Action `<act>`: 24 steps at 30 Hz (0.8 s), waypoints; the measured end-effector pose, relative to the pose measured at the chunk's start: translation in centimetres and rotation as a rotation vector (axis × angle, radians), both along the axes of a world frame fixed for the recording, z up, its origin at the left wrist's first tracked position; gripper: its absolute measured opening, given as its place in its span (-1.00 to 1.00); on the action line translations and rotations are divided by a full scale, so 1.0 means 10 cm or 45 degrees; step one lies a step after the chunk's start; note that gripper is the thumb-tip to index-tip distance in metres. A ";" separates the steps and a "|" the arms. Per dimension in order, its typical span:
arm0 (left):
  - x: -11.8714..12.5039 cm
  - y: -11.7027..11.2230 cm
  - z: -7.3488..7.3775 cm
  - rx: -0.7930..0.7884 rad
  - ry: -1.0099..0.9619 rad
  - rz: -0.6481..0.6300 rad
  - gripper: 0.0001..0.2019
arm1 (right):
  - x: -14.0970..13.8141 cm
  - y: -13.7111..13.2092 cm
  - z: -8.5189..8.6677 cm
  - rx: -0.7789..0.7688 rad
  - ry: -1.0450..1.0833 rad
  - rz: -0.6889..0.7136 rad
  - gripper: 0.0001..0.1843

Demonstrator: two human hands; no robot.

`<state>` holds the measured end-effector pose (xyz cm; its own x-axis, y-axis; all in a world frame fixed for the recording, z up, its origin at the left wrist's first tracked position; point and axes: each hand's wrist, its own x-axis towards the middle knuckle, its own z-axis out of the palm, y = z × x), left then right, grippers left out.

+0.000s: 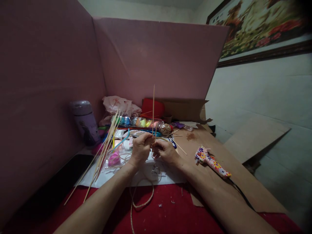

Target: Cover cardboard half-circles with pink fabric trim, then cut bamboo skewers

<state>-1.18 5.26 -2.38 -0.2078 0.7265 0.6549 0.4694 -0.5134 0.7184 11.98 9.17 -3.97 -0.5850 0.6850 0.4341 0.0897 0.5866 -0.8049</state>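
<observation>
Over the white sheet [170,177], my left hand [142,148] pinches an upright wooden skewer [153,107] low on its length. A shorter stick [156,130] stands close beside it, between the hands. My right hand [167,152] is closed just to the right, its fingers curled at the foot of the sticks. Twine [146,203] hangs in loops below the hands and trails over the red cloth [168,217] toward me. Fingertips hide where the twine and sticks meet, so I cannot tell exactly what the right fingers grip.
Loose skewers [103,151] lean at left near a purple bottle [85,125]. Packs of coloured clay [143,122] and a twine ball [165,129] lie behind. On the cardboard [207,185] at right rests a flowered glue gun [212,162] with a black cord.
</observation>
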 end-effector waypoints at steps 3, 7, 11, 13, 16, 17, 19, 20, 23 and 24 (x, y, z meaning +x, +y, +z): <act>0.00 0.00 0.00 0.000 -0.023 -0.014 -0.90 | -0.01 0.01 -0.02 0.005 0.042 -0.003 -0.87; -0.01 0.02 0.00 -0.002 -0.067 -0.077 -0.90 | -0.03 0.01 -0.04 -0.033 0.091 -0.007 -0.84; -0.02 0.05 -0.01 -0.017 -0.100 -0.131 -0.90 | -0.06 0.02 -0.06 -0.032 0.098 -0.034 -0.85; -0.03 0.07 -0.02 -0.028 -0.118 -0.154 -0.90 | -0.08 0.02 -0.07 -0.015 0.091 -0.053 -0.85; -0.04 0.08 -0.04 -0.045 -0.159 -0.161 -0.90 | -0.08 0.02 -0.08 0.018 0.067 -0.079 -0.83; -0.04 0.08 -0.04 -0.050 -0.173 -0.162 -0.89 | -0.08 0.02 -0.08 0.027 0.059 -0.086 -0.82; -0.05 0.07 -0.05 -0.059 -0.201 -0.164 -0.88 | -0.07 0.01 -0.08 0.067 0.033 -0.087 -0.81; -0.05 0.07 -0.05 -0.062 -0.212 -0.166 -0.88 | -0.07 0.00 -0.07 0.093 0.018 -0.082 -0.82; -0.04 0.06 -0.04 -0.068 -0.240 -0.165 -0.90 | -0.08 -0.01 -0.06 0.164 -0.025 -0.066 -0.84; -0.03 0.05 -0.03 -0.069 -0.251 -0.163 -0.91 | -0.09 -0.01 -0.06 0.178 -0.036 -0.069 -0.84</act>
<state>-1.46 5.81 -2.64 -0.2318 0.7880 0.5704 0.2509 -0.5182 0.8177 11.07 9.05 -4.53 -0.5621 0.6499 0.5116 0.1454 0.6866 -0.7124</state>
